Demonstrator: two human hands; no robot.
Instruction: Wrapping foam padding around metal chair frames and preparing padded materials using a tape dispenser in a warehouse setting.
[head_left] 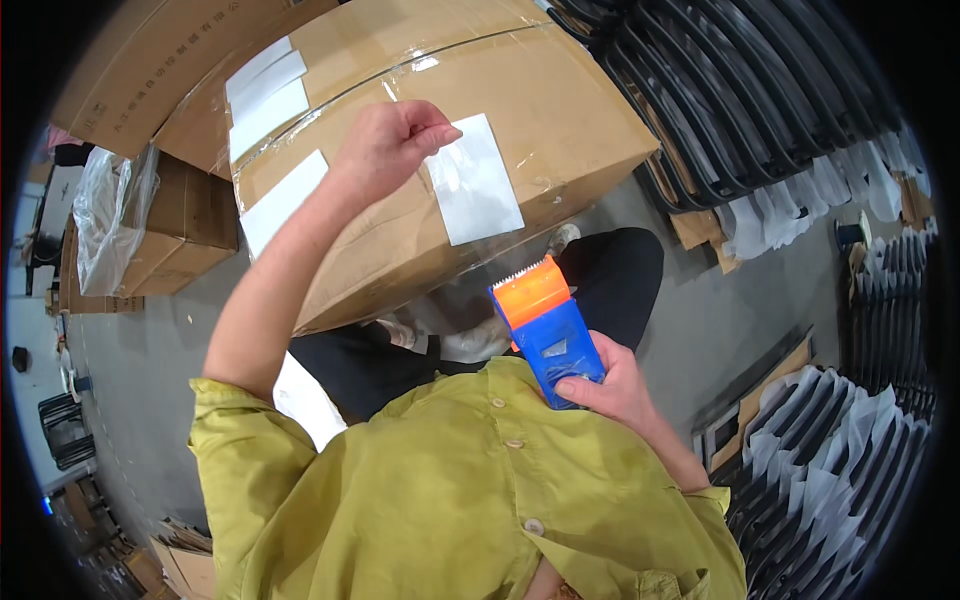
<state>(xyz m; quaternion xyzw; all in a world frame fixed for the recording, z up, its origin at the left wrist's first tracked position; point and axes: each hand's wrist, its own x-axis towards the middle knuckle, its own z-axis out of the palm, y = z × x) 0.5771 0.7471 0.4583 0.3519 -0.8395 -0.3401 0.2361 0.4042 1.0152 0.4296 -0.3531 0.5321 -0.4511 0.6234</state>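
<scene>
My left hand [395, 150] is closed in a pinch at the upper left corner of a white paper sheet [478, 190] on a large cardboard box [560, 110]. A faint, glossy strip of clear tape [490, 250] runs from those fingers down over the sheet. Its lower end meets the toothed edge of a blue and orange tape dispenser [550, 335]. My right hand [615, 385] grips that dispenser by its lower end, close in front of my shirt. Whether the sheet is stuck down cannot be made out.
More white sheets [268, 95] lie on the box's left part. Another carton [180, 225] with clear plastic film stands at left, below a tall carton [150, 60]. Black curved frames [740, 90] are stacked at upper right. Wrapped frames [830, 450] stand lower right.
</scene>
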